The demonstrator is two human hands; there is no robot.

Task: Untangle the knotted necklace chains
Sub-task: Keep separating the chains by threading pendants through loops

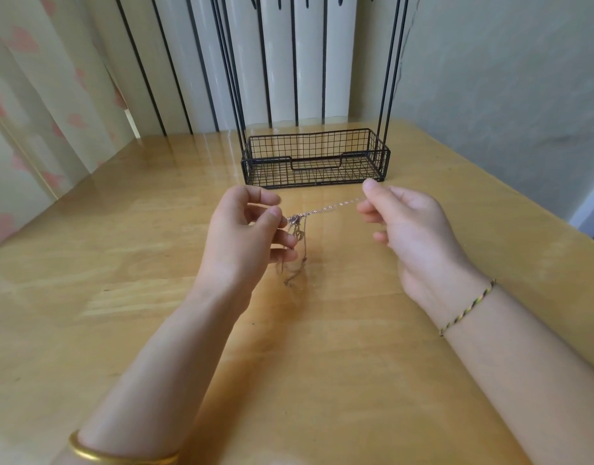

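Just above the middle of the wooden table [121,263], the knotted necklace chains [297,222] are held in the air between both hands. The tangle is bunched at the left fingertips, and loose loops [297,263] hang from it toward 6 o'clock until the tabletop is nearly or just touched; contact cannot be told. One thin strand [329,207] is drawn out taut from the knot toward 2 o'clock. The chains are judged to be very light, limp and slippery, with fine links that could kink or snap if pulled hard, so hold is best taken close to the knot by fingertip pinches, and the loops eased apart rather than tugged. The left hand [245,226] is raised with its back toward the camera, and the knot is pinched between thumb and curled fingers. The right hand [403,223], at 3 o'clock from the knot, is turned palm inward; the strand's far end is pinched between thumb and forefinger, the other fingers loosely bent. A gold bangle [121,455] is worn on the left forearm and a braided cord bracelet [466,308] on the right wrist. A black wire basket [315,159] stands at 12 o'clock, well behind the hands.
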